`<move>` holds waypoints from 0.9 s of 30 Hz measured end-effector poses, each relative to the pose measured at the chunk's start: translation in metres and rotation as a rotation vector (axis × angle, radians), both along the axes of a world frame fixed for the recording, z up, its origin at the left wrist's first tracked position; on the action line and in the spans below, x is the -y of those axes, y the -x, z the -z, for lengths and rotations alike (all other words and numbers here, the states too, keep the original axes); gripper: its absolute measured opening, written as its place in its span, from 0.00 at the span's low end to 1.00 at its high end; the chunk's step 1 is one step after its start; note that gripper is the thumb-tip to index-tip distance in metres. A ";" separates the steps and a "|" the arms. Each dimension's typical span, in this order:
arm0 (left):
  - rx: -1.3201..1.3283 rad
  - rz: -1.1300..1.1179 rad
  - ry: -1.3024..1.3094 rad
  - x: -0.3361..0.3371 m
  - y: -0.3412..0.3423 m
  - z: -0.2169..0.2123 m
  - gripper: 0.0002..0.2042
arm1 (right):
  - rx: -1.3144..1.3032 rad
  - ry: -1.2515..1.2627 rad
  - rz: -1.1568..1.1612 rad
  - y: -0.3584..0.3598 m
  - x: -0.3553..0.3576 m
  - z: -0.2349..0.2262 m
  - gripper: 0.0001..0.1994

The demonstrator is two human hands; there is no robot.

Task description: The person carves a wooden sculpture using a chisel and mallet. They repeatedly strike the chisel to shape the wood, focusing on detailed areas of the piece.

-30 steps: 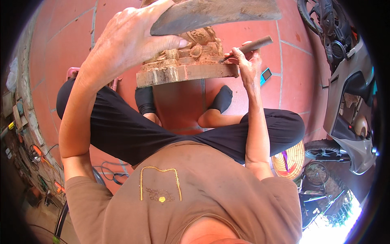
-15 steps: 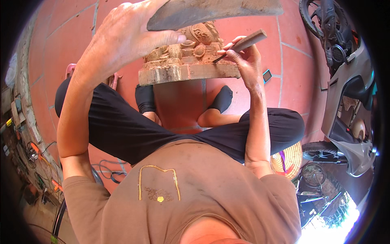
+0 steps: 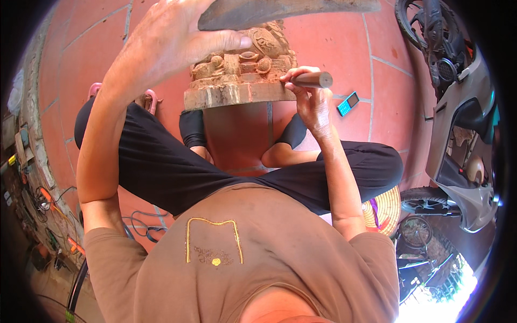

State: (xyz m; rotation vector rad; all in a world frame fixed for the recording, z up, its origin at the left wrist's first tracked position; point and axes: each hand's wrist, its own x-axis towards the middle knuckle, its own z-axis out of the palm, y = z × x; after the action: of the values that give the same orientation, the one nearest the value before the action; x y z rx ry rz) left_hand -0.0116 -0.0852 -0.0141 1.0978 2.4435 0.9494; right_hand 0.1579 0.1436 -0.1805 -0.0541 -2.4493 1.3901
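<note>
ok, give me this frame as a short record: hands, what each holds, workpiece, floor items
left hand: raised, gripping a flat dark mallet above the carving
right hand: closed on a chisel, tip end at the carving
carving: reddish wood block with relief figures, in front of the crossed legs
floor: red tiles
phone: on tiles right of the right hand
scooter: far right

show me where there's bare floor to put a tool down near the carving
Bare red tile floor lies beyond the wood carving, between it and the scooter, apart from the small phone. More bare tile sits far left of the left hand. It is crowded between the crossed legs, and by the cables at lower left.
</note>
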 end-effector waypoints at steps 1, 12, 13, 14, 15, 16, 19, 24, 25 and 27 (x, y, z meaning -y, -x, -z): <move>-0.014 -0.002 -0.015 0.000 -0.001 -0.001 0.22 | -0.091 0.034 0.027 -0.004 0.000 0.011 0.13; -0.001 0.009 -0.063 0.013 -0.016 -0.009 0.22 | -0.136 -0.358 0.088 -0.002 -0.023 0.030 0.11; 0.002 0.002 -0.043 0.014 -0.018 -0.013 0.22 | -0.052 -0.124 0.164 0.002 -0.023 0.029 0.12; 0.006 -0.005 -0.024 0.013 -0.020 -0.019 0.22 | -0.151 0.151 0.210 0.005 -0.027 0.026 0.14; 0.015 -0.020 0.001 0.013 -0.021 -0.021 0.22 | -0.190 0.333 0.190 0.008 -0.027 0.014 0.14; 0.004 -0.013 -0.026 0.016 -0.021 -0.018 0.23 | -0.189 0.405 0.158 0.006 -0.026 0.006 0.13; -0.011 -0.003 -0.097 0.022 -0.014 -0.002 0.24 | -0.030 0.571 0.120 -0.002 -0.016 -0.007 0.13; -0.022 -0.032 -0.058 0.018 -0.011 0.006 0.25 | 0.023 0.360 0.010 -0.001 -0.007 -0.005 0.14; -0.006 -0.021 -0.053 0.018 -0.010 0.008 0.25 | 0.036 0.284 -0.010 -0.002 -0.005 -0.007 0.13; 0.023 0.002 -0.046 0.016 -0.008 0.011 0.25 | 0.029 0.305 0.014 -0.001 -0.001 -0.009 0.13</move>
State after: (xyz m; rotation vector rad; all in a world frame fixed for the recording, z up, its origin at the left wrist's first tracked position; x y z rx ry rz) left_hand -0.0040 -0.1014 -0.0248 1.0983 2.4128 1.0163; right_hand 0.1594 0.1442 -0.1717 -0.1623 -2.2327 1.7555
